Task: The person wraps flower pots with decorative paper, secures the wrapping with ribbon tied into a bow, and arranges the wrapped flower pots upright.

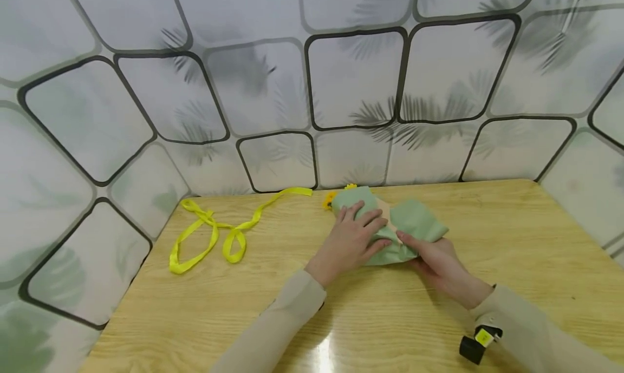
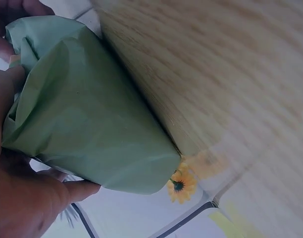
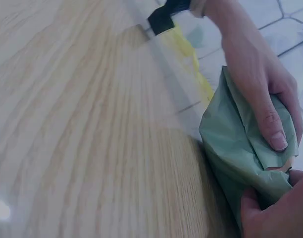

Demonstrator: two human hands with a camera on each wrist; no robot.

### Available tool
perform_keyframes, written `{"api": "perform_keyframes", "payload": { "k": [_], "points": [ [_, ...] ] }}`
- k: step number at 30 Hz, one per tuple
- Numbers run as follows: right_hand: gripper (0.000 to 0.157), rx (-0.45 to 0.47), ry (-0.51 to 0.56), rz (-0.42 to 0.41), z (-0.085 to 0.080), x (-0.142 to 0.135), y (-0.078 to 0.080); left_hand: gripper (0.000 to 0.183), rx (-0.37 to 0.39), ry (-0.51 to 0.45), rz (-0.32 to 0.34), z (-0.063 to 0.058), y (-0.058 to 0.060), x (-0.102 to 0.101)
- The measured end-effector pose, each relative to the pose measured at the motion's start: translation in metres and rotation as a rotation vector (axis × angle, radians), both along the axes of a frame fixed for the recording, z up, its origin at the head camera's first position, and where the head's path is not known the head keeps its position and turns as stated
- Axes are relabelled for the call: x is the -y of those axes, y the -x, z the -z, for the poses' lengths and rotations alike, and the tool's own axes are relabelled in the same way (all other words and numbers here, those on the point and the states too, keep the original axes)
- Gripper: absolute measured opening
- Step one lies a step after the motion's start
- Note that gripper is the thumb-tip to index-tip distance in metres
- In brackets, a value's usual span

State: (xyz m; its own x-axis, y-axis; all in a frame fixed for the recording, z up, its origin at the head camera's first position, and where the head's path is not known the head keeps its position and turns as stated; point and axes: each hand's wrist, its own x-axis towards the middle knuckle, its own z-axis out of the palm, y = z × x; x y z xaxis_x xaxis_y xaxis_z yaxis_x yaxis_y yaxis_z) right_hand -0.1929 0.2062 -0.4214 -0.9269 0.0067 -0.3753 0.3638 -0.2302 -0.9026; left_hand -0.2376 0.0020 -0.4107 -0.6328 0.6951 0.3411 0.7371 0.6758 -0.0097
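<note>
A bundle of green wrapping paper (image 1: pixel 414 218) lies near the back of the table, with a strip of beige showing at its middle. Yellow flowers (image 1: pixel 329 200) peek from its upper left end; in the left wrist view one yellow flower (image 2: pixel 180 185) sticks out past the paper. Spread over the top of the paper is my left hand (image 1: pixel 348 243), its fingers pressing it down. My right hand (image 1: pixel 443 267) grips the lower right part, thumb on top and fingers underneath. What the paper encloses is mostly hidden.
A long yellow ribbon (image 1: pixel 234 228) lies in loose loops at the back left of the wooden table (image 1: pixel 234 302). Patterned fabric walls (image 1: pixel 273 91) rise along the back and sides. A black device with a yellow tag (image 1: pixel 480 340) is strapped at the right wrist.
</note>
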Motion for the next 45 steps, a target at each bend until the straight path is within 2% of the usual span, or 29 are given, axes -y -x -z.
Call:
{"api": "perform_keyframes", "payload": {
  "k": [6,9,11,14,18,21,24,30,35,40,42,45],
  "points": [
    [0.059,0.000,-0.030,0.026,0.001,0.000,-0.002,0.046,-0.011,0.020,-0.002,0.004,0.001,-0.002],
    [0.049,-0.004,-0.017,0.031,-0.003,0.001,-0.005,0.045,-0.016,0.021,-0.008,0.005,0.002,-0.002],
    [0.038,-0.041,-0.014,0.010,-0.007,0.003,-0.007,0.044,-0.020,0.018,-0.010,0.004,0.002,-0.002],
    [0.028,-0.154,-0.084,-0.042,-0.013,0.007,-0.013,0.043,-0.027,0.019,-0.008,0.003,0.002,-0.003],
    [0.042,-0.314,-0.239,-0.100,-0.019,0.014,-0.018,0.044,-0.053,0.037,-0.008,0.002,0.002,-0.003],
    [0.054,-0.360,-0.316,-0.144,-0.021,0.016,-0.020,0.044,-0.077,0.041,-0.004,0.002,0.001,-0.003],
    [0.061,-0.335,-0.333,-0.136,-0.025,0.017,-0.016,0.045,-0.106,0.046,-0.013,0.003,0.001,-0.003],
    [0.054,-0.203,-0.196,-0.044,-0.033,0.015,-0.011,0.041,-0.166,0.080,-0.029,0.002,0.000,-0.004],
    [0.058,-0.193,-0.221,0.004,-0.033,0.020,-0.012,0.040,-0.202,0.106,-0.047,0.001,0.000,-0.005],
    [0.053,-0.155,-0.127,0.070,-0.040,0.017,-0.008,0.039,-0.203,0.102,-0.046,0.001,0.000,-0.005],
    [0.055,-0.133,-0.098,0.044,-0.045,0.007,-0.002,0.038,-0.197,0.107,-0.038,0.002,0.000,-0.005],
    [0.070,-0.103,-0.178,-0.069,-0.051,-0.013,0.013,0.037,-0.171,0.122,-0.035,0.002,0.000,-0.005]
  ]
}}
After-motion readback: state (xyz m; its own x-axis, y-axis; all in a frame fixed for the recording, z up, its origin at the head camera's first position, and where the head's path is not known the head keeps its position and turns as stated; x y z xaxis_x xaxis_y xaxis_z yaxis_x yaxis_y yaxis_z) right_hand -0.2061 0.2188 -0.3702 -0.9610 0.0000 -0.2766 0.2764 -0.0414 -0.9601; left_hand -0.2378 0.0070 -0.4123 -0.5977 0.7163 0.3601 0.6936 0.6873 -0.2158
